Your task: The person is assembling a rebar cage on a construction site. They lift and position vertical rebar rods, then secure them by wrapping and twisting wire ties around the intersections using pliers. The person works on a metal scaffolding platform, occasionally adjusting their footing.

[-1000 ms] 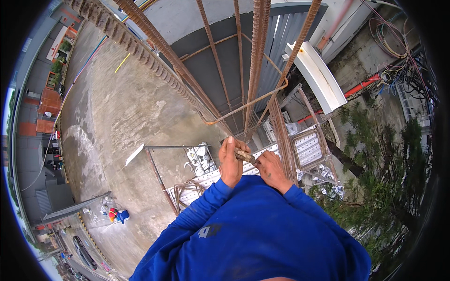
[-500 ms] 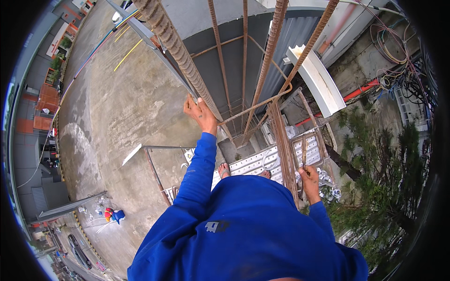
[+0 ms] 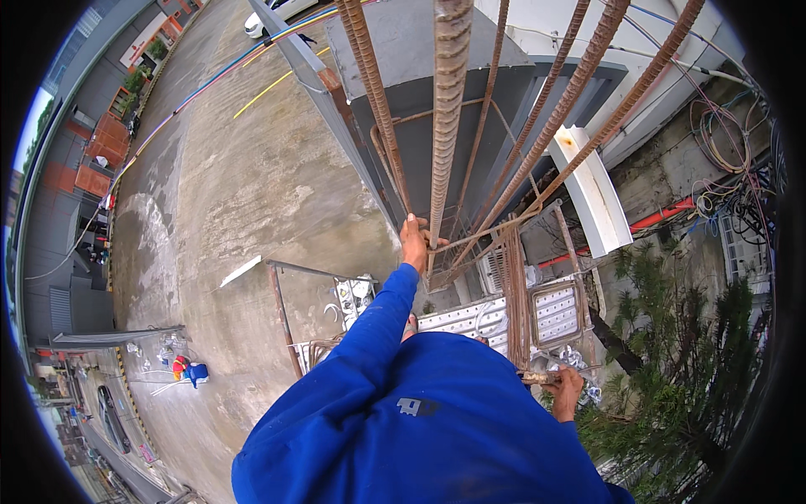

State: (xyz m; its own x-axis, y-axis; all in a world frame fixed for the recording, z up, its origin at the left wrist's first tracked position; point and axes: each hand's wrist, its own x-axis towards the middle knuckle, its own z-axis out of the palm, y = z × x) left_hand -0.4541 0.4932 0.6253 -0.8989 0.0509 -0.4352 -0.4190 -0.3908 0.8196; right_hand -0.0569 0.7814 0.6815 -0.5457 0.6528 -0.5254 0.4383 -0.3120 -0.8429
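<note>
Tall rusty rebars [image 3: 450,101] rise in front of me as a column cage, tied round by thinner stirrups [image 3: 487,238]. My left hand [image 3: 415,245] is closed around a rebar low in the cage, close to a stirrup corner; part of the fingers is hidden behind the bar. At my right side, my right hand [image 3: 567,391] grips a rusty brown hand tool [image 3: 537,378], its exact kind unclear. The tool points left, across the lower end of a bundle of thin rusty rods [image 3: 517,294].
I stand on a perforated white scaffold plank [image 3: 457,320] high above a concrete yard [image 3: 252,193]. A scaffold frame [image 3: 284,319] stands left. A white metal channel [image 3: 593,197], tangled cables [image 3: 739,185] and a tree [image 3: 672,361] are right. A person [image 3: 191,371] is far below.
My view has shifted, and the cage appears further right. My left hand has gone lower along the rebars. The right hand has come down and back, turning the tool from upright to sideways.
</note>
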